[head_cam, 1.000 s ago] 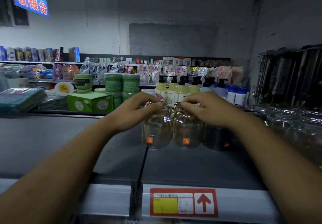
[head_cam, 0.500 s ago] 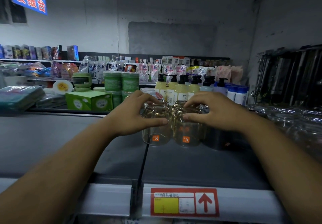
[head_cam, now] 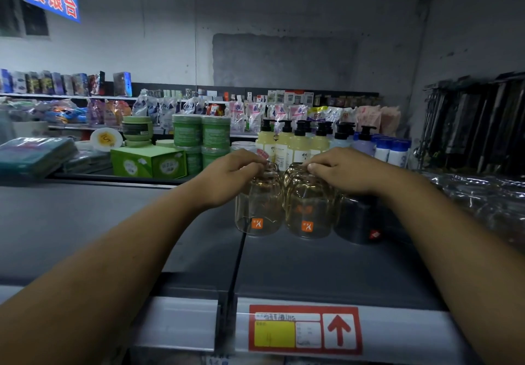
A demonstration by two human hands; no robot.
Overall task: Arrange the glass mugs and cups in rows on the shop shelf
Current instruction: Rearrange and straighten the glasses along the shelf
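Head view: person at a grey shop shelf (head_cam: 119, 222), both arms stretched out to a small cluster of glassware.
Left hand (head_cam: 227, 178): fingers curled over the rim of the left glass cup (head_cam: 259, 208), gripping it from above.
Right hand (head_cam: 345, 171): same hold on the right glass cup (head_cam: 308, 211); hands apart, one cup each.
Cups' spot: upright on the shelf w/ orange stickers facing front, side by side, prob. touching or v. close. A dark mug (head_cam: 355, 219) sits just right of them.
Risk 1: glass on glass — if cups get pushed together hard they could clink or chip.
Risk 2: rim-only grip looks thin; a tilt while sliding could tip one over.
Risk 3: right wrist is close to the dark mug, could nudge it out of line.
Hard to see: more cups behind the front pair, count unclear. Clear glassware at far right (head_cam: 483, 197) is just glare & blur. Price label (head_cam: 305, 329) text unreadable.
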